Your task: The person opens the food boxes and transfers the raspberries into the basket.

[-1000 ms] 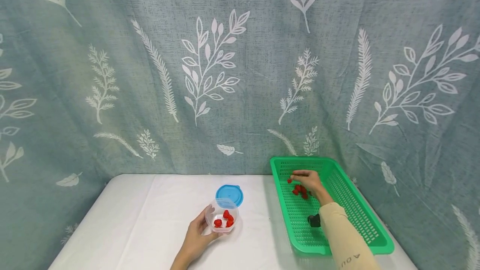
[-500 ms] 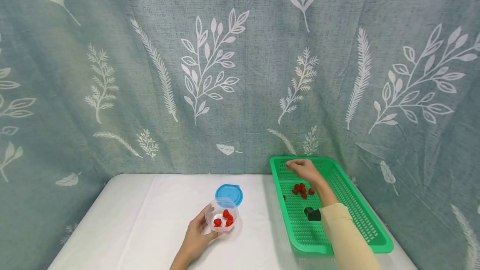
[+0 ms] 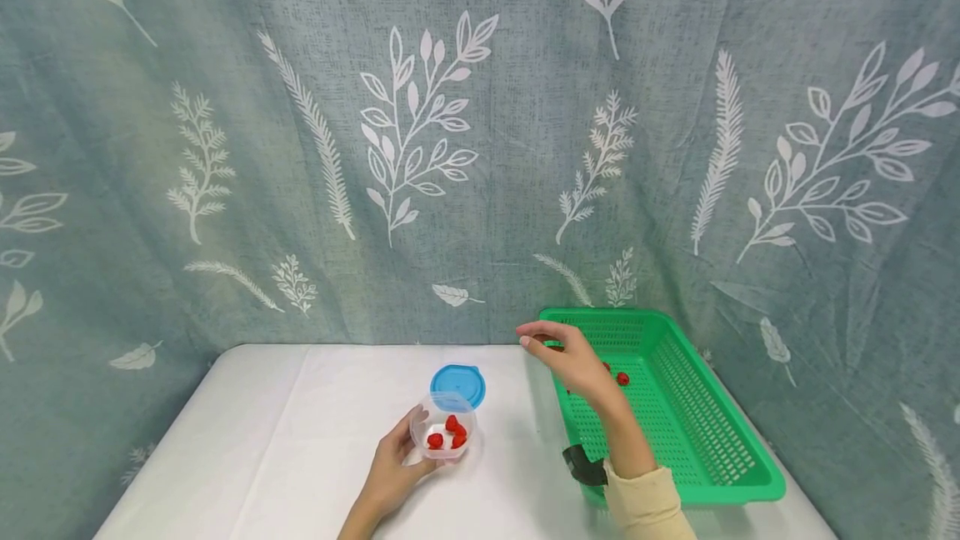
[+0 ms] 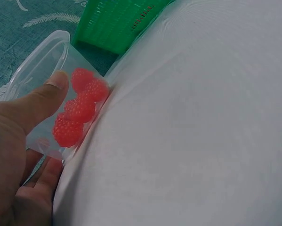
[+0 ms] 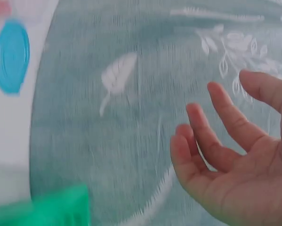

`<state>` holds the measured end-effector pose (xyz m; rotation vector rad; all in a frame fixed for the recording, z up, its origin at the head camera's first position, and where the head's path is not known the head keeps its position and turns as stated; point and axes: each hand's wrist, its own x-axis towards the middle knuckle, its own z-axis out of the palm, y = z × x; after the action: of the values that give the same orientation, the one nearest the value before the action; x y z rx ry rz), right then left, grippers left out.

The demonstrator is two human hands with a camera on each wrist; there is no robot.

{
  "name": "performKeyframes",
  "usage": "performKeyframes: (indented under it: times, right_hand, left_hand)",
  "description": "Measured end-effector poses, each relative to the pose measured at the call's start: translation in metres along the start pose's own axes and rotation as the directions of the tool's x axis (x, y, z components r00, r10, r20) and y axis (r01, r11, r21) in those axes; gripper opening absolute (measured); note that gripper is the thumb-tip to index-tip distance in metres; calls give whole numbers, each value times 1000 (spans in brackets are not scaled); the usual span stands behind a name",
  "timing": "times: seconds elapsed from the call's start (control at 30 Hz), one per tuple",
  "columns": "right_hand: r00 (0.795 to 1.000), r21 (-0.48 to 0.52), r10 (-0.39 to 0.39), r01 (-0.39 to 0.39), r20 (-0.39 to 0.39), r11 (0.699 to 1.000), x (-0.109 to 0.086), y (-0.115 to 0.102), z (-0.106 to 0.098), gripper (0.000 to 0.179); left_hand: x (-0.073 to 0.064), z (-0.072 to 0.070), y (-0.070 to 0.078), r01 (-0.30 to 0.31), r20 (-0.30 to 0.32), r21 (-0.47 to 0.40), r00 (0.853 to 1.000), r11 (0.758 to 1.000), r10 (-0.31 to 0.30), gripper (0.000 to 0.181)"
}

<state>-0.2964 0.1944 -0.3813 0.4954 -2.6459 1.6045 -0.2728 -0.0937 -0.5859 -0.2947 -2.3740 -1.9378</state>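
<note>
My left hand (image 3: pixel 393 467) holds a clear plastic tub (image 3: pixel 423 422) on the white table, thumb on one side and fingers on the other. Several red raspberries (image 4: pixel 82 108) lie inside it, seen through the wall in the left wrist view. Above the left rim of the green basket (image 3: pixel 720 407) is my right hand (image 3: pixel 573 361), its fingers loosely bent. Thumb and fingertips stand apart in the right wrist view, and I see nothing between them. Some raspberries (image 3: pixel 622 378) lie in the basket; the hand and forearm hide part of its inside.
A round blue lid (image 3: pixel 458 383) lies flat just behind the tub. The white tablecloth (image 3: pixel 285 440) covers the table, and a patterned grey-green curtain (image 3: pixel 322 198) hangs along its back. A dark wrist camera (image 3: pixel 583 467) sticks out at my right sleeve.
My right hand has moved from inside the basket up and left, over its left rim. The left hand and the tub have stayed in place.
</note>
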Motion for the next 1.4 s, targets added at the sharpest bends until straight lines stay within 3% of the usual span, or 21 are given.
performKeyframes:
  times: [0.27,0.43,0.67,0.93,1.17,1.27,1.4]
  right_hand:
    - [994,-102,-76,67,-80,992,-2,21,70,18]
    - [996,-120,-88,86,-4,989,0,47,108,20]
    - [999,-139,-11,18,45,990,8,71,147,29]
    - [993,-72,31,-22,116,997,21,79,169,27]
    - [992,-219,34,-7,121,976,22,72,172,20]
    - [991,-242,28,4,129,970,21,71,173,12]
    - [992,-263,12,22,127,964,21,71,172,16]
  left_hand:
    - [-1,1,1,-28,3,-36,1000,999,28,90]
    - [-2,0,1,-52,1,-56,999,997,52,89]
    - [-1,-1,0,-76,-2,-60,997,995,76,88]
    - [0,-2,-2,-74,7,-78,997,994,75,90]
    - [-2,-4,-2,-97,19,-67,995,993,98,91]
    - [-3,-3,-4,-89,21,-66,996,994,91,92]
    - [-2,-2,-5,-78,19,-76,997,994,80,92]
